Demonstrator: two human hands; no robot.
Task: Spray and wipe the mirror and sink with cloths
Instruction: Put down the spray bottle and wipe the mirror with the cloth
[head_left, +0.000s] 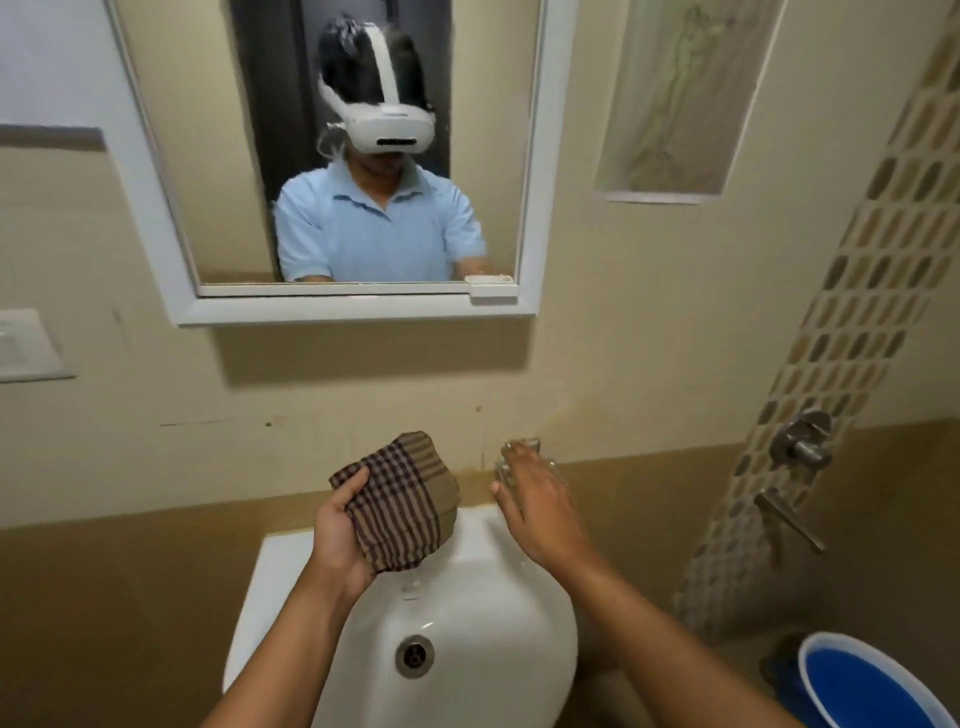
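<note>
Left hand (337, 535) grips checked cloth (402, 499) above sink (467, 613); right hand (540, 506) spread, covering tap (522, 447).

One white-framed mirror (332, 156) hangs on the wall above one white sink (467, 623), which has one drain (414, 656). There are two hands, the left hand (337, 540) and the right hand (540, 506), and one checked cloth (402, 499). One sink tap (519, 452) shows, besides two metal wall fittings (802, 439), one blue bucket (862, 686) and one white wall plate (28, 345).
</note>
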